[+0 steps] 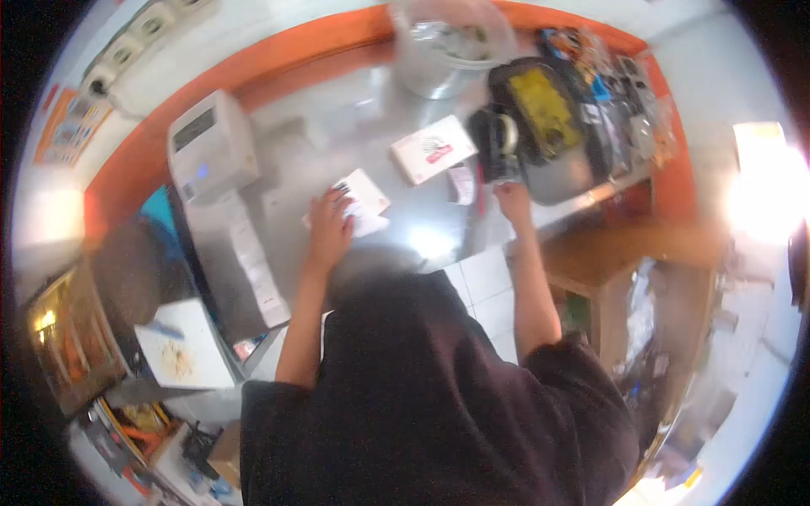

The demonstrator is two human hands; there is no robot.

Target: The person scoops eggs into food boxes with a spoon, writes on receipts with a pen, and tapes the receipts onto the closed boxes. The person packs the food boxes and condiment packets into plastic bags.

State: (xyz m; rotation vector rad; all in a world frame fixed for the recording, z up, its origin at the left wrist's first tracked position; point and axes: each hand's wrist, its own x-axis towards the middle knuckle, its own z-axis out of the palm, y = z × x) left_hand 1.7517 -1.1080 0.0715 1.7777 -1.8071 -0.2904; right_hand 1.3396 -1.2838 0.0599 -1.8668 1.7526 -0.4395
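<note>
We have our left hand [331,221] over a small white box [369,189] and a loose paper slip [369,223] on the shiny worktop [321,139], in front of us and slightly to the left. Its grip is spread, the fingers lying over the slip and the near side of the box rather than pinching around them. Our right hand [512,202] is curled at the near end of a dark tape dispenser [487,142]; blur hides its fingertips, so we cannot tell whether it pinches anything.

The box looks like thin card, so we judge it light and fairly stiff, though its corners and broad face could dent under a hard press. The slip seems limp and ready to crease or slide. We would hold the box by two opposite edges, with a flat finger steadying the paper.

A larger printed carton [434,150] lies between the box and the dispenser, with a small label [461,185] just beside it, and hampers a straight sweep to the right. Farther right sits a dark tray [576,126] with something yellow [540,99] on it; a clear tub [434,80] stands at the back. To the left, a white printer [221,156] and a long paper strip [253,266] limit elbow room.
</note>
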